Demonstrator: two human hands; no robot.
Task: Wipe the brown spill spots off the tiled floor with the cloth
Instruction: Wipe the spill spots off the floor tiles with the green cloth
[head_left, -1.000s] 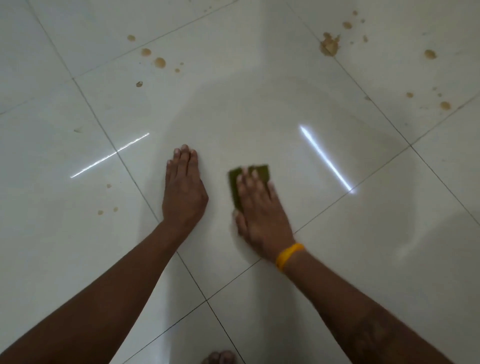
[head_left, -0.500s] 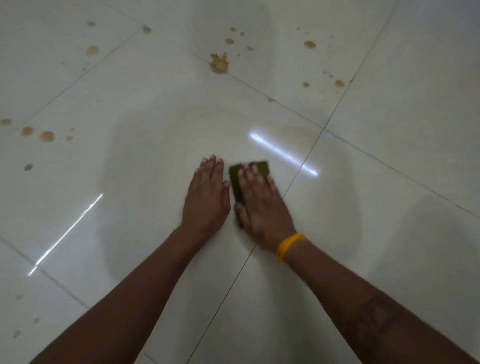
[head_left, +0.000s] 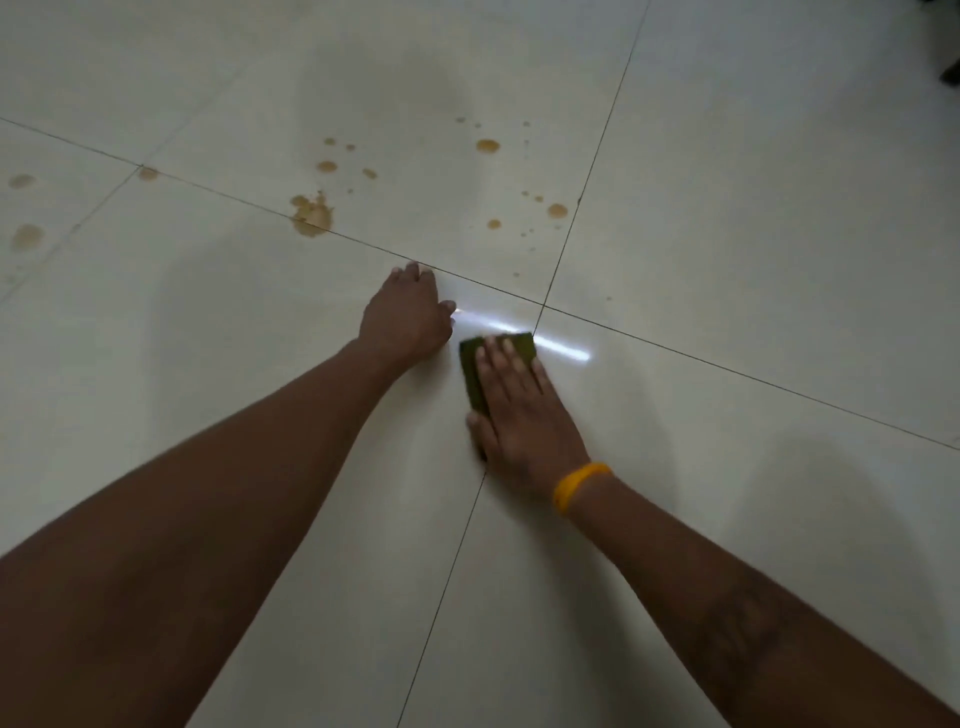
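Observation:
A small dark green cloth (head_left: 474, 374) lies flat on the white tiled floor (head_left: 727, 260). My right hand (head_left: 519, 410), with a yellow band at the wrist, presses down on the cloth and covers most of it. My left hand (head_left: 408, 317) rests palm down on the bare tile just left of it, fingers reaching the grout line. Brown spill spots lie beyond both hands: a large splash (head_left: 310, 215) on a grout line, a round drop (head_left: 487, 146), smaller drops (head_left: 557, 210) near the right grout line, and faint spots (head_left: 27, 235) at far left.
Grout lines cross just ahead of the cloth (head_left: 543, 307). A bright light reflection (head_left: 563, 349) streaks the glossy tile to the right of the cloth. A dark object (head_left: 950, 73) shows at the top right edge.
The view has swung, so the spill spots now sit closer above the hands. My left hand has reached forward to the grout line. My right hand stays pressed on the cloth.

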